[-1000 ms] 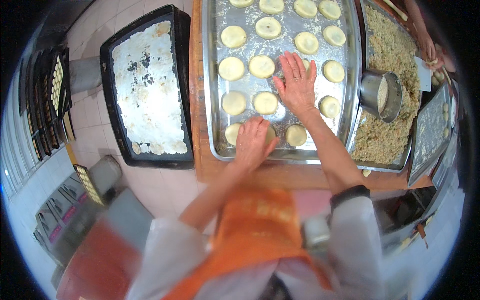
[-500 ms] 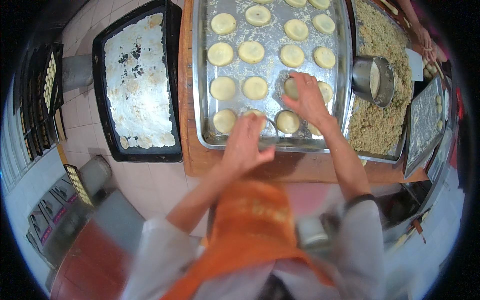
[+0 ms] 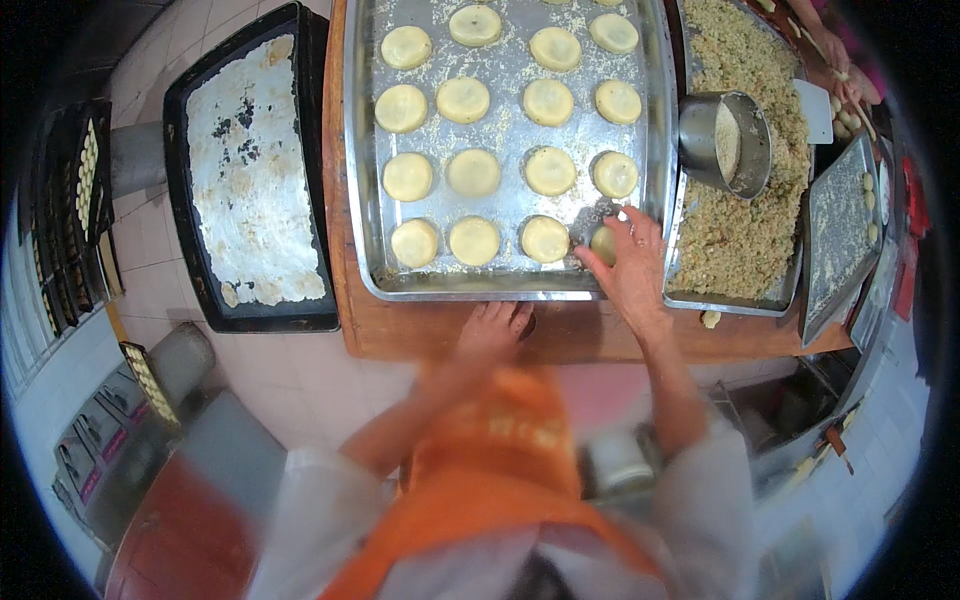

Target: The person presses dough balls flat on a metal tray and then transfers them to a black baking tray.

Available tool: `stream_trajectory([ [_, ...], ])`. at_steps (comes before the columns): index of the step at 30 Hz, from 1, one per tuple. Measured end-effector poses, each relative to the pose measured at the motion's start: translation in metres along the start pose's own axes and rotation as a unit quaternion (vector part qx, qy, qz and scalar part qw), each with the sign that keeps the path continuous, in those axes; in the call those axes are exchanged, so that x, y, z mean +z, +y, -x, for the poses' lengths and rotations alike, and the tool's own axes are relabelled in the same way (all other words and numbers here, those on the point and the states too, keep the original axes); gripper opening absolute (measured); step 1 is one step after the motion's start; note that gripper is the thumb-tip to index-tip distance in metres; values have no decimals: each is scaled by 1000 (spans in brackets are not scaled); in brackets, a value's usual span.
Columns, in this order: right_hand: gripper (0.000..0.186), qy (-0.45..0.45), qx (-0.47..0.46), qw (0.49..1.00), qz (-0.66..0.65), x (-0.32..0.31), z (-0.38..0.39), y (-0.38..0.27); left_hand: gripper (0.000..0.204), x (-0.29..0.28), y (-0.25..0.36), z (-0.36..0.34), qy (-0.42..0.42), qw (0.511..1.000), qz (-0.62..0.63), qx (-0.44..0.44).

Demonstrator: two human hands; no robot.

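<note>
Flat, pale dough rounds point(image 3: 474, 241) lie in rows on a large metal tray point(image 3: 500, 295) dusted with pale crumbs. My right hand point(image 3: 637, 262) is at the tray's front right corner, thumb and fingers closed around a dough round point(image 3: 603, 243) that it partly covers. Just outside the tray's front rim, my left hand point(image 3: 488, 332) is low over the wooden table edge, slightly blurred. Beside its fingertips shows the dark curved edge of a round object point(image 3: 528, 326); its kind is hidden.
Right of the tray, a second tray holds crumbly filling point(image 3: 735, 250), a metal pot point(image 3: 705, 140) and a white scraper point(image 3: 815, 112). A worn black baking tray point(image 3: 325, 250) stands left. Another person's hands point(image 3: 850, 88) work at the far right, near a floured tray point(image 3: 838, 240).
My left hand has drawn back from the front dough rounds to below the tray rim. My right hand has moved nearer, to the front right round. The view has shifted slightly.
</note>
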State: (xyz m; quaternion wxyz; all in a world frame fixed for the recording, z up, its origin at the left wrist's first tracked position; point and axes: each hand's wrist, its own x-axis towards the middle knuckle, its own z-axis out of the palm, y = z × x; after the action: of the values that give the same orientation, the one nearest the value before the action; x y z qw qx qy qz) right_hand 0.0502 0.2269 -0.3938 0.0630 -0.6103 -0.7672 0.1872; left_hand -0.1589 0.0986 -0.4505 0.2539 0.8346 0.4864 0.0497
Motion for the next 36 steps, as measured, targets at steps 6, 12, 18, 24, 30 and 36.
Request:
stream_trajectory([
  [6,50,173,-24,979,104,41,-54,4,71,4,-1,-2,7,1000,0,3],
  [12,56,137,-2,985,105,50,-53,-1,70,9,4,6,-1,999,28,-31],
  [18,63,130,-6,986,102,54,-56,1,70,9,5,3,15,998,-54,-12],
  [24,66,197,-9,980,-21,42,-55,17,69,-9,9,-9,-15,999,38,-32],
  [30,61,26,-4,1000,4,13,2,6,67,-2,3,30,18,996,46,-81],
  [36,52,18,54,996,-68,-5,9,12,51,-41,12,23,121,985,122,-24],
])
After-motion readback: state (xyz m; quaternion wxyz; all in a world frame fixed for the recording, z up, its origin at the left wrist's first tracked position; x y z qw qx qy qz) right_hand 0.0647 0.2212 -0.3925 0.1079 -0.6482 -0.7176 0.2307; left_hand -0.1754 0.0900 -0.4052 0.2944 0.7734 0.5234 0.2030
